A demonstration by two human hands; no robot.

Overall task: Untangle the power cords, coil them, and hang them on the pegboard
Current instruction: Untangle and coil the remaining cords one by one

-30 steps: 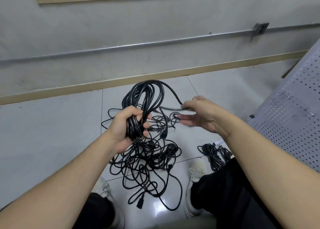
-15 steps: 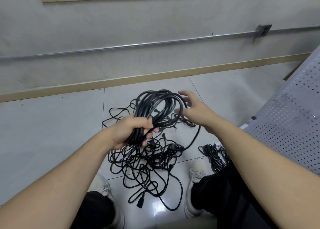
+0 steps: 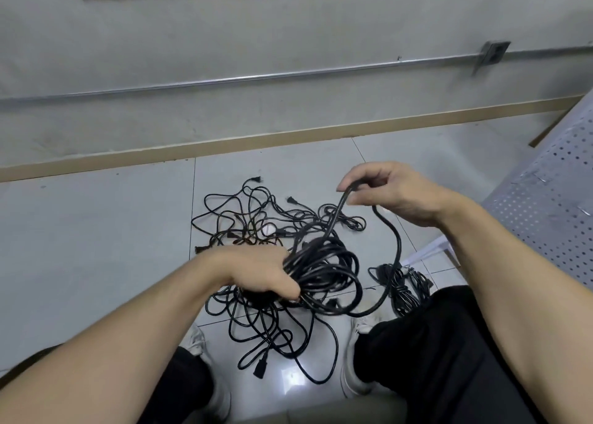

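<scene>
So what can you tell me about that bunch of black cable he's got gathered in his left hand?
The coil of cord is black, round and rubbery-looking, gathered in several loose, uneven loops. The left hand grips the loops at one side, above the tangled cords on the tiled floor. One strand rises from the bunch to the right hand, which pinches it, then drops in a long slack curve back toward the coil. No plug shows on it.

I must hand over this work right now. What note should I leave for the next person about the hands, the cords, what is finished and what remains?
Left hand grips the half-made coil of black cord.
Right hand pinches a strand of that cord, lifted above the coil.
Tangled pile lies on the floor tiles, between the feet and the wall.
One bundled cord lies on the floor by the right leg.
Pegboard at right: no cord visible on it.
Left: finish this coil, untangle the pile, coil the rest, hang everything.
</scene>
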